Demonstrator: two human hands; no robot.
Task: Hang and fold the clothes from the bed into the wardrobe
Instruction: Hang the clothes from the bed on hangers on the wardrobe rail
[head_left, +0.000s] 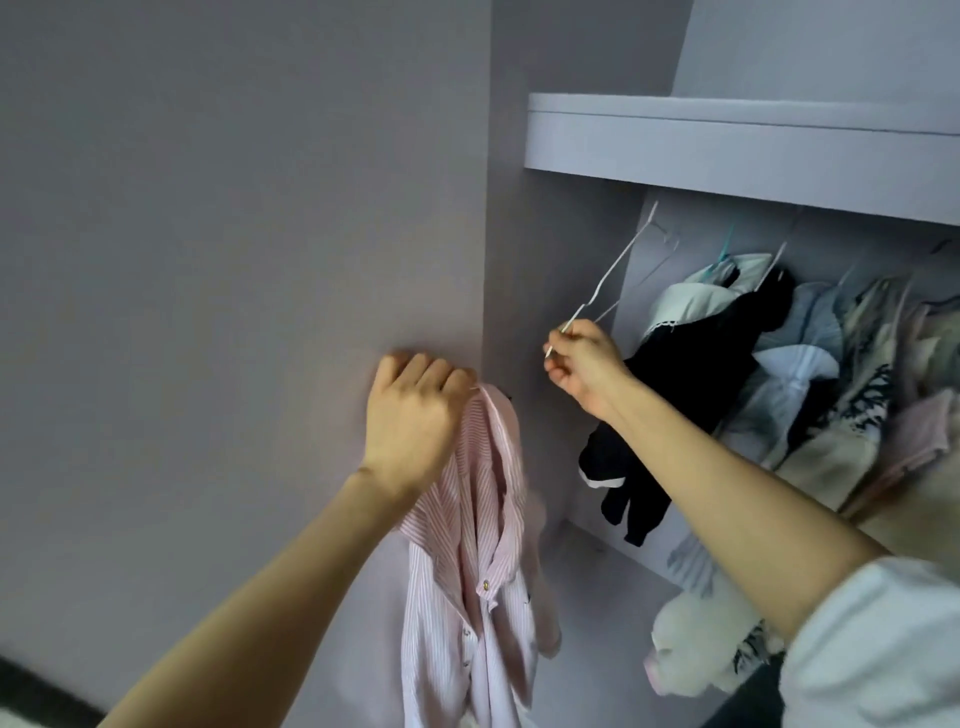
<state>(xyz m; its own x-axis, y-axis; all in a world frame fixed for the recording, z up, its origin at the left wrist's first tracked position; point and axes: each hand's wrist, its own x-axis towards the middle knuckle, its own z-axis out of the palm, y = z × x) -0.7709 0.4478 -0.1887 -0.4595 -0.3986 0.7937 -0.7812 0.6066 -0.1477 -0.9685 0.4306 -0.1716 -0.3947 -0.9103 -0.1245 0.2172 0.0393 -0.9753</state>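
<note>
Pink-striped shirt (467, 545) hangs from the left hand (410, 410), raised in front of the wardrobe panel (234, 208) with its fingers curled tight round the collar. The right hand (584, 364) reaches up into the wardrobe, arm outstretched, pinching the lower end of a white wire hanger (608, 275), just left of a hanging black garment (691, 374).

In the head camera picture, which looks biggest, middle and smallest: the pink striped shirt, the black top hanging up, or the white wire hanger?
1. Pink striped shirt, though it hangs nearest the camera, so it may only look larger.
2. Black top.
3. White wire hanger, plainly smallest.
</note>
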